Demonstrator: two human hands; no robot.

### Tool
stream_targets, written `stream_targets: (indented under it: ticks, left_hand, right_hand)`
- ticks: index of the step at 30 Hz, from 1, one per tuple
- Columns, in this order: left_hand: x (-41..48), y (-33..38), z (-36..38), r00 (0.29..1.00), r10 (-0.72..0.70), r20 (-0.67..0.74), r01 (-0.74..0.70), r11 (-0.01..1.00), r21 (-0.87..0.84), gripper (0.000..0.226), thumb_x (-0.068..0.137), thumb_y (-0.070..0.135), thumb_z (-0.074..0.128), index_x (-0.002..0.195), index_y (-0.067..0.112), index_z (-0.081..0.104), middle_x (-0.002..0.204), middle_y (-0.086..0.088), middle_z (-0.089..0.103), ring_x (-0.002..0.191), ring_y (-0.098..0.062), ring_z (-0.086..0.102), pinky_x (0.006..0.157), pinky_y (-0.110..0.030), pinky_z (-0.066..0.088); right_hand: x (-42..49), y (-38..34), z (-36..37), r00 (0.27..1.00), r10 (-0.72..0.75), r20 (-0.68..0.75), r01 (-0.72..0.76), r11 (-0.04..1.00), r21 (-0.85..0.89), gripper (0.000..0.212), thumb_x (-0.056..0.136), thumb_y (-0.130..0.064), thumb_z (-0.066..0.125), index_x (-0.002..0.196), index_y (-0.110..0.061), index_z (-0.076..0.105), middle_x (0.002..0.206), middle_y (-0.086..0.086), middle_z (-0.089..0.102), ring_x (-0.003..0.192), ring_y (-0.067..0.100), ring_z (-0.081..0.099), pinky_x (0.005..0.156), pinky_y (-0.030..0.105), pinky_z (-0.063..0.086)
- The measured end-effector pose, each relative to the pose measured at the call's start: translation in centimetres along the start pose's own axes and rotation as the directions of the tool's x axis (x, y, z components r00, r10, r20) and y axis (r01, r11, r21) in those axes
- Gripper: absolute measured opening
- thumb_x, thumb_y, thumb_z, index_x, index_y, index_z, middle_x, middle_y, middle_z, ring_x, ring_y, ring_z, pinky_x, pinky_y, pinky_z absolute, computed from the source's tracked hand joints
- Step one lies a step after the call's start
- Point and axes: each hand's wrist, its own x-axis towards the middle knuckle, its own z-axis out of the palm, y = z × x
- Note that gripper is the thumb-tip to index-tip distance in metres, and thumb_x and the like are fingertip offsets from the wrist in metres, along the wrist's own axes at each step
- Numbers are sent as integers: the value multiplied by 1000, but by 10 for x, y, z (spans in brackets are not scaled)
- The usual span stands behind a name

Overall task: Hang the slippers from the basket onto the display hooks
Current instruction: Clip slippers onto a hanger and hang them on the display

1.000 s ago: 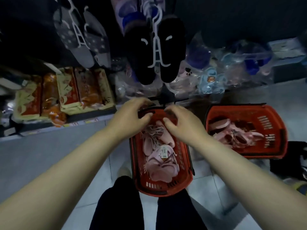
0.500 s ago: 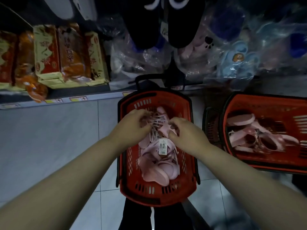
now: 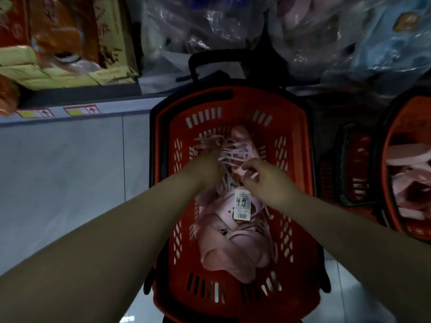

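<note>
A red basket (image 3: 298, 145) stands on the floor below me, filled with pink slippers (image 3: 224, 248) on pale plastic hangers (image 3: 235, 151). A white price tag (image 3: 242, 205) lies on top of the pile. Both my hands are inside the basket at the tangle of hangers. My left hand (image 3: 206, 167) reaches into the hangers with its fingertips hidden among them. My right hand (image 3: 265, 180) pinches a pink hanger strip between thumb and fingers. No display hooks show in this view.
A second red basket (image 3: 384, 159) with pink slippers sits at the right. Bagged slippers (image 3: 384, 43) crowd the low shelf behind. Orange and yellow boxes (image 3: 60, 43) fill the shelf at the left. Grey floor tiles (image 3: 70, 183) lie to the left.
My view has dropped closer to the basket, and the hanging black slippers have left the frame. Both hands have gone deeper into the hangers, and the right one now pinches a strip.
</note>
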Motion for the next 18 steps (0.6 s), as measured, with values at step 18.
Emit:
stream_targets:
  ticks: [18]
  left_hand:
    - [-51,9,47,909,271,-317,-281,960,14,28,91,26,51,109,8,64,116,-11,55,108,-28,50,84,-33,44]
  right_hand:
    - [-1,-19,13,925,333,181,-360,619,698,22,96,-28,49,102,-13,64,85,3,67,66,11,63,50,20,49]
